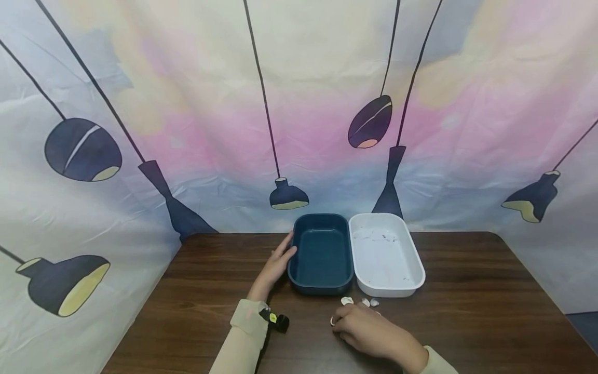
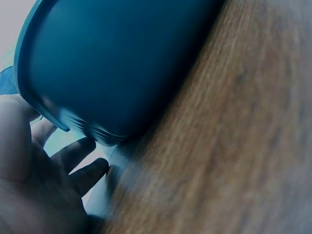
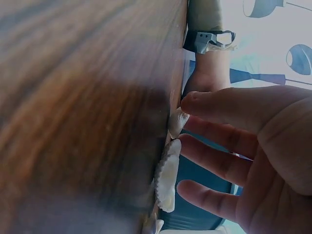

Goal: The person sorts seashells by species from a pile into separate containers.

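left hand (image 1: pixel 275 265): laid flat, fingers straight, against the outer left wall of the dark blue tray (image 1: pixel 321 254); nothing is clasped. In the left wrist view the left hand's fingers (image 2: pixel 80 163) are seen spread just under the tray's ribbed rim, at its wall.
dark blue tray: stood on the wooden table (image 1: pixel 467 311), directly to the right of the left palm; its inside is seen to hold nothing.
white tray (image 1: pixel 385 254): set touching the blue tray's right side, beyond the right hand; only thin scraps or smears are made out on its floor.
shell-like pieces (image 1: pixel 359 301): a few small pale pieces are laid on the table just past the right fingertips, in front of the two trays. In the right wrist view a ridged white piece (image 3: pixel 168 178) is seen close to, perhaps at, the fingertips; contact cannot be told.
right hand (image 1: pixel 366 330): rested on the table, fingers loosely extended toward the pieces; nothing is shown gripped. Something small and pale is glimpsed at its left edge, not identifiable.
progress: judged as early. The pieces are still on the table and none is in either tray; the blue tray is merely steadied. Picking up and placing the pieces appears to be left.
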A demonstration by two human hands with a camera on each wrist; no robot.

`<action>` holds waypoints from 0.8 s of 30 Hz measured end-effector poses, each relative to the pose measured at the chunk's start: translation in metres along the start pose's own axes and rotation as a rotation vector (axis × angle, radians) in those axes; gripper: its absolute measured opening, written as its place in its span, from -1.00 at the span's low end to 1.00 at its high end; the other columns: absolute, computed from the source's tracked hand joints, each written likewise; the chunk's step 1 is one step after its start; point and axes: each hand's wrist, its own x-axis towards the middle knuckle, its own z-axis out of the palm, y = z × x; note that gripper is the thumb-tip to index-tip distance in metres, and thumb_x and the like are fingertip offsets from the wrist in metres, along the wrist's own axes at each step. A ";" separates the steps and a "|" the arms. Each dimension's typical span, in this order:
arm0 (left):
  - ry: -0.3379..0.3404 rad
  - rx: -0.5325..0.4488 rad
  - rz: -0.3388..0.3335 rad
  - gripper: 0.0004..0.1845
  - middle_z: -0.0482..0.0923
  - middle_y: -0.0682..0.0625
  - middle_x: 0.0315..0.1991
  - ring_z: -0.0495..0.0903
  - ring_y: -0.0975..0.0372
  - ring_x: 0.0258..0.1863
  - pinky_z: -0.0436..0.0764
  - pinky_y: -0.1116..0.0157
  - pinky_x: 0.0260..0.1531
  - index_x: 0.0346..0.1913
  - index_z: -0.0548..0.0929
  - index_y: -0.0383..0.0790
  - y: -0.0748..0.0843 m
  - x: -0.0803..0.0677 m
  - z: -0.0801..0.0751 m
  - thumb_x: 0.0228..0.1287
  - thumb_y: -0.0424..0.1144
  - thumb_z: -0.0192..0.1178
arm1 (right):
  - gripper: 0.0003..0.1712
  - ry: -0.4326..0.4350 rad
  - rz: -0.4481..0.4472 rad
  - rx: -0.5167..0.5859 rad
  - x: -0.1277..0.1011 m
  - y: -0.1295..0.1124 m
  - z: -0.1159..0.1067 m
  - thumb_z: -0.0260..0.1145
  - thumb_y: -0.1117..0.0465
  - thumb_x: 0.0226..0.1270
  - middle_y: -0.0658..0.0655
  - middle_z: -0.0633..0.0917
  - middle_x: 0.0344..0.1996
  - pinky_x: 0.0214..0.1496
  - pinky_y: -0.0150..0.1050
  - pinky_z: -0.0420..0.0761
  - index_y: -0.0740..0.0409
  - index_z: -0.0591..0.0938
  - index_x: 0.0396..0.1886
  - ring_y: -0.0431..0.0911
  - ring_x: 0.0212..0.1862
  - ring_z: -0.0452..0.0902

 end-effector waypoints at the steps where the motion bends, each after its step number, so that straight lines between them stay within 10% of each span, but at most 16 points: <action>1: -0.001 0.001 0.002 -0.43 0.02 0.00 0.56 -0.01 -0.02 0.53 -0.52 -0.17 0.40 0.56 0.11 0.11 0.000 0.000 0.000 0.59 -0.07 -0.10 | -0.89 -0.006 0.005 0.005 0.000 0.000 -0.001 0.41 0.22 0.23 -0.16 0.68 -0.21 -0.15 -0.27 0.55 -0.07 0.80 -0.29 -0.27 -0.08 0.56; 16: -0.019 0.023 0.039 -0.41 0.01 -0.08 0.57 0.02 -0.07 0.52 -0.51 -0.20 0.39 0.57 0.09 -0.01 0.000 0.000 -0.001 0.59 -0.05 -0.10 | -0.84 0.052 -0.021 0.219 0.004 0.004 -0.002 0.49 0.33 0.08 -0.27 0.66 -0.48 -0.28 -0.62 0.48 -0.05 0.77 -0.48 -0.49 -0.34 0.52; 24: -0.091 0.030 0.026 -0.42 -0.05 -0.15 0.57 -0.02 -0.09 0.52 -0.49 -0.23 0.39 0.57 0.03 -0.15 0.036 -0.016 -0.006 0.61 -0.15 -0.15 | -0.78 0.057 -0.002 0.271 0.003 0.002 -0.003 0.43 0.37 0.15 -0.22 0.63 -0.40 -0.28 -0.60 0.47 -0.08 0.73 -0.33 -0.46 -0.31 0.48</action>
